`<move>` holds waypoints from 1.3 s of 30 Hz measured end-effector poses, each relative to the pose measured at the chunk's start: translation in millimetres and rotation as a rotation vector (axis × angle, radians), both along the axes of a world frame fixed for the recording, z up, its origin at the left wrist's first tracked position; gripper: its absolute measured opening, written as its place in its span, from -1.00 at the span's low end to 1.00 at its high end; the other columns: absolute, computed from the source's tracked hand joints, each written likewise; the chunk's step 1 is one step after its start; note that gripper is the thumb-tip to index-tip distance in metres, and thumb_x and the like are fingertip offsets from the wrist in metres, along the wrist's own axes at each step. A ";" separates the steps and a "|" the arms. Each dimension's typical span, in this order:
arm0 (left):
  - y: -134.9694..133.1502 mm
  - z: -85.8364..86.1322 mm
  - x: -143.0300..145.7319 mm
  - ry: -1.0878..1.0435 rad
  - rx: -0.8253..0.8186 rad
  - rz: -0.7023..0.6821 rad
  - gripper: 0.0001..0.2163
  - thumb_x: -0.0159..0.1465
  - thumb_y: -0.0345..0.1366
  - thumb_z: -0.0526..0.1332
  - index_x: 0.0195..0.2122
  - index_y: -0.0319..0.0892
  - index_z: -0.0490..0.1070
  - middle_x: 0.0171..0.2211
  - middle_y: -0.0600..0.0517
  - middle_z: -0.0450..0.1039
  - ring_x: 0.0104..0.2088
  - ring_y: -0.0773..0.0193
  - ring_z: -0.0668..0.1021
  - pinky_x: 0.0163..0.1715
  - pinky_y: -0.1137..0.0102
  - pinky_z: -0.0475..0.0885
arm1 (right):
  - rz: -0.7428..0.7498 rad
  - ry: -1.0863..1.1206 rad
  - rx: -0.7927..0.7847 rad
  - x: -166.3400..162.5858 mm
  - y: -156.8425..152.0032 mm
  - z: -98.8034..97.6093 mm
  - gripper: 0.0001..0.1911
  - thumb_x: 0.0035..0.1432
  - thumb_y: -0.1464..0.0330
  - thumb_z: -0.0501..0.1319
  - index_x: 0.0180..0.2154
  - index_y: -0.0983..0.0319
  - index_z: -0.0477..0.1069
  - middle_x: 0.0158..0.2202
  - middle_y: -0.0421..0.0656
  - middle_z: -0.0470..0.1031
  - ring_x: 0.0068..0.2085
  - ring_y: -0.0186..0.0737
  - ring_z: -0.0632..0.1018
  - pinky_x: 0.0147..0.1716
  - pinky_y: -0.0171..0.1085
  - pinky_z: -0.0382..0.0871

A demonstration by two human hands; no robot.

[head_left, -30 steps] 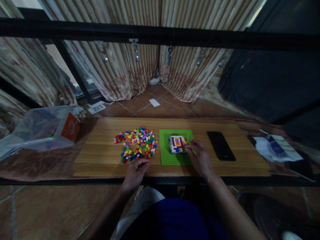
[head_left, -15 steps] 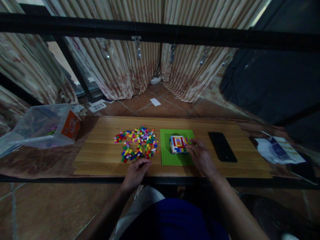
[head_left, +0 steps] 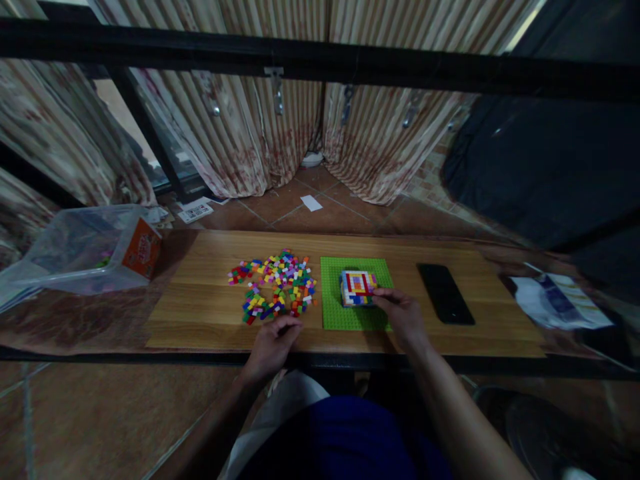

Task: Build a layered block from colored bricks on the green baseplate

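A small block build with a ringed red, white and yellow top stands on a green studded baseplate. My right hand is at the build's right side, fingertips closed together against its near corner. Anything between those fingertips is too small to make out. To the left lies a loose pile of colourful toy bricks. My left hand rests on the table just below that pile, thumb and fingers pinched together. What the left fingers hold, if anything, is hidden.
The wooden board lies under everything. A black phone is right of the baseplate. A clear plastic box with an orange label stands at far left, and a white and blue packet at far right. A dark bar crosses above.
My right hand has shifted slightly, its fingers dropping from over the build's right edge to its near right corner. My left hand stays where it was.
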State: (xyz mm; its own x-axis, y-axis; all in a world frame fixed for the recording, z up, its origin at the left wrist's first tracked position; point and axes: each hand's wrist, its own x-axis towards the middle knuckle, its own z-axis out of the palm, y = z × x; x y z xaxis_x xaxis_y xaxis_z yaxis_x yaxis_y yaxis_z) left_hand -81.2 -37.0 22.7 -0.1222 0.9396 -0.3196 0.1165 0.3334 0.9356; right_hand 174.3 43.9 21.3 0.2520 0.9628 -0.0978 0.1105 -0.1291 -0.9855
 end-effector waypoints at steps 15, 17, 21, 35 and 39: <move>-0.7 -6.8 1.4 -0.033 0.012 -0.006 -0.80 0.12 -0.16 0.22 -0.37 -0.20 0.50 -0.51 0.09 0.43 -0.50 0.36 0.43 -0.46 0.47 0.34 | -0.059 -0.003 0.006 -6.0 -0.5 -6.1 -0.73 -0.23 0.23 0.35 -0.41 0.25 0.53 -0.37 -0.11 0.59 -0.29 -0.16 0.56 -0.25 -0.18 0.40; -0.7 -4.6 1.4 -0.034 0.028 -0.002 -0.79 0.14 -0.17 0.21 -0.36 -0.20 0.50 -0.49 0.08 0.44 -0.49 0.35 0.45 -0.46 0.47 0.36 | -0.057 -0.004 -0.012 -5.6 -0.2 -5.3 -0.71 -0.24 0.23 0.35 -0.40 0.25 0.54 -0.37 -0.11 0.60 -0.30 -0.15 0.56 -0.24 -0.18 0.40; 2.8 2.8 -5.2 0.140 0.151 0.007 -0.80 0.20 -0.19 0.16 -0.30 -0.18 0.51 -0.43 0.06 0.50 -0.42 0.31 0.50 -0.39 0.45 0.40 | -0.055 0.001 0.000 -5.1 -3.1 -6.8 -0.66 -0.25 0.20 0.37 -0.38 0.26 0.55 -0.36 -0.11 0.59 -0.29 -0.16 0.55 -0.23 -0.18 0.40; 62.0 18.4 -15.1 1.190 0.279 -0.292 -0.78 0.21 -0.44 0.09 -0.23 -0.16 0.52 -0.15 -0.08 0.49 -0.12 0.18 0.54 -0.07 0.35 0.41 | -0.129 -0.233 0.165 2.7 -44.2 -14.8 -0.64 -0.01 0.10 0.27 -0.30 0.25 0.55 -0.19 -0.03 0.56 -0.11 -0.04 0.53 -0.05 -0.05 0.36; 68.1 14.1 -13.1 1.207 0.267 -0.303 -0.79 0.21 -0.46 0.08 -0.26 -0.21 0.51 -0.17 -0.12 0.49 -0.16 0.17 0.55 -0.13 0.35 0.43 | -0.148 -0.237 0.145 5.5 -54.3 -16.0 -0.65 0.01 0.11 0.26 -0.29 0.25 0.55 -0.18 -0.03 0.56 -0.10 -0.04 0.53 0.00 -0.03 0.33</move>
State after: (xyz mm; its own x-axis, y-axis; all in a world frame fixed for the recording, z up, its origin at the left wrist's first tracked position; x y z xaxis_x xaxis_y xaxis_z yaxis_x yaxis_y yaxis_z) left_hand -94.3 31.1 36.8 0.0276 0.9985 0.0467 0.9756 -0.0371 0.2164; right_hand 179.8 -10.4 5.3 0.3899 0.9134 0.1166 0.3302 -0.0205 -0.9437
